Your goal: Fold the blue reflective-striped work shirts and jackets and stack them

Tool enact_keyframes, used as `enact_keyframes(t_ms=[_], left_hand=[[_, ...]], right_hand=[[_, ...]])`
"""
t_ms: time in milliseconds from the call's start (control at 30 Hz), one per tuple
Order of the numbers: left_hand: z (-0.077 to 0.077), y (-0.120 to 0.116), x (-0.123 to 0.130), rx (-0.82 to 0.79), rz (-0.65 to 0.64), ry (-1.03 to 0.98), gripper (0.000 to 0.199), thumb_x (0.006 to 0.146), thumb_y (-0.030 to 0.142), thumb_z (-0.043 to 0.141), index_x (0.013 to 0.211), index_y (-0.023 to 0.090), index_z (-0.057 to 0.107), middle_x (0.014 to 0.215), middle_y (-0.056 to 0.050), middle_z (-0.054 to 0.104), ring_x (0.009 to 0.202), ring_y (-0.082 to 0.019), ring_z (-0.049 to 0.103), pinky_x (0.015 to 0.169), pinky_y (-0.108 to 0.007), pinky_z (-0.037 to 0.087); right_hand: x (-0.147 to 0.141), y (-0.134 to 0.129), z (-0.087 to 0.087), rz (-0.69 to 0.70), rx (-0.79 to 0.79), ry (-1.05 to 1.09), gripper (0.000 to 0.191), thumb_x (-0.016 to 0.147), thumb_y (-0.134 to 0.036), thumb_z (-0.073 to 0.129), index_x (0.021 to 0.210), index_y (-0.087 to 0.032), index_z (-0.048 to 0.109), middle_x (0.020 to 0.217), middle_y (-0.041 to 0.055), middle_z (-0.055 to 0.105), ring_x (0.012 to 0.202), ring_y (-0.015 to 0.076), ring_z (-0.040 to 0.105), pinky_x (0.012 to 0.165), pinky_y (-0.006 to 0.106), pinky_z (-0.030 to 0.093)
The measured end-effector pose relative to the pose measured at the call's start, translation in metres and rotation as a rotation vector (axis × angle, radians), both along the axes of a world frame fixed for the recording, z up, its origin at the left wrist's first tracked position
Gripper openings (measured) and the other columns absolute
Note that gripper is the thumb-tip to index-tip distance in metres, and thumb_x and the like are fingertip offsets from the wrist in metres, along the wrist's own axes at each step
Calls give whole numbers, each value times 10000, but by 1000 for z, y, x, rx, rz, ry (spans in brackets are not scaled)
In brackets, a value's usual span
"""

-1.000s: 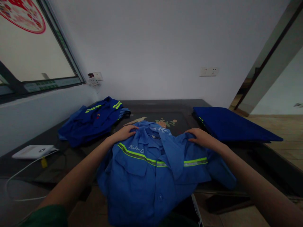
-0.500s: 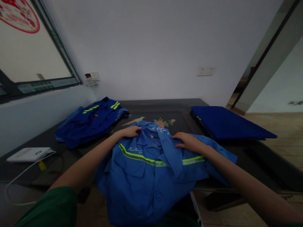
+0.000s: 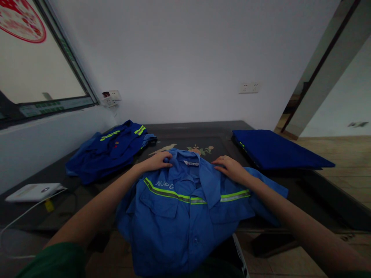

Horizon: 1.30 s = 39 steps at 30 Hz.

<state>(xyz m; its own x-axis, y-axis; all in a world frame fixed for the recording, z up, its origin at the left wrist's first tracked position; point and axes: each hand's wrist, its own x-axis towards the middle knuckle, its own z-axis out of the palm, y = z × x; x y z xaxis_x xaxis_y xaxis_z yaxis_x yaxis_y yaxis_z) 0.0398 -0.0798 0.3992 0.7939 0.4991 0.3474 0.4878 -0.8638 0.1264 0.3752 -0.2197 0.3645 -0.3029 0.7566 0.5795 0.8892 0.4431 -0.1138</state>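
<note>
A blue work shirt [image 3: 179,216] with a yellow-green and silver reflective band and white lettering lies front side up, its lower part hanging over the table's near edge toward me. The collar is spread, and a white label shows inside the neck. At the collar's left side, my left hand [image 3: 159,161] pinches the cloth between thumb and fingers. On the opposite shoulder, my right hand [image 3: 232,170] has its thumb and bent fingers closed on the fabric beside the collar.
A heap of darker blue clothing [image 3: 116,150] with reflective strips lies at left. Flat folded blue clothing [image 3: 275,148] sits at right. A white power bank [image 3: 33,192] with a cable rests on the dark table [image 3: 185,131], near the left edge. A wall stands behind.
The shirt's collar has opened out; its right flap, formerly across the neck, now lies to the side and uncovers the label. My right hand has shifted slightly up.
</note>
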Motion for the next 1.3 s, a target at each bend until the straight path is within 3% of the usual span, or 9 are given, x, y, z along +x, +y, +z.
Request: enact_keyframes(t_ms=[233,333,433,567,700,800,1000,1133,1300], left_hand=[[11,-40,4,49,-31,-37,260,822,430,587,894,180,580,880,-41,622,815,-199,572,747,-267,409],[15,-54,2,76,-44,-44,259,823,407,598,942,178,584,924,-50,633,854,-208,581,791,-280,413],[18,-61,-5,95,-38,-71,281,834,419,589,970,174,583,947,-56,633,886,-214,582,829,-293,416],[19,-68,-11,51,-31,-178,325,817,459,591,957,166,574,939,-49,622,874,-207,580,827,-292,429],[18,-82,-8,-26,-22,-296,346,795,496,585,904,168,563,910,-48,608,862,-207,572,803,-295,446],[17,-94,-9,-96,-31,-341,369,777,521,602,879,169,556,872,-42,595,819,-198,563,760,-289,461],[13,-93,-25,-304,-67,-440,422,697,554,693,801,174,541,834,-38,584,775,-187,571,701,-284,486],[2,-81,-32,-477,-90,-455,451,650,562,741,787,174,557,820,-40,605,777,-195,592,702,-295,494],[-10,-70,-35,-649,-190,-540,432,608,495,802,740,159,565,753,-13,592,724,-161,576,663,-246,463]], right_hand=[[-81,-22,-7,-162,44,188,332,837,-358,613,1109,-209,495,1009,96,638,933,255,623,752,339,480],[-94,-13,-19,-217,-18,234,384,790,-220,615,1126,-210,428,999,101,636,925,270,636,710,329,470],[-80,-2,-24,-117,-69,447,351,777,-117,506,1082,-234,377,812,7,611,741,201,648,646,294,465],[-66,-5,-21,40,-134,708,273,815,-283,539,1008,-246,349,740,-40,551,632,171,620,565,281,461],[-79,-12,-23,-43,-106,553,446,730,-390,709,1031,-232,419,691,-32,567,626,178,588,572,283,424],[-82,-9,-26,-102,-124,457,227,741,-285,685,860,-218,503,661,-22,555,624,167,559,575,273,397],[-42,-19,-8,277,-535,960,264,685,-354,720,782,-203,527,664,-44,581,586,116,557,571,239,449],[-20,-28,5,372,-754,1187,378,607,-402,801,836,-173,607,697,-15,644,591,106,579,608,232,475],[-17,-22,5,368,-821,1147,362,650,-468,771,759,-150,637,685,12,652,580,112,556,584,239,452]])
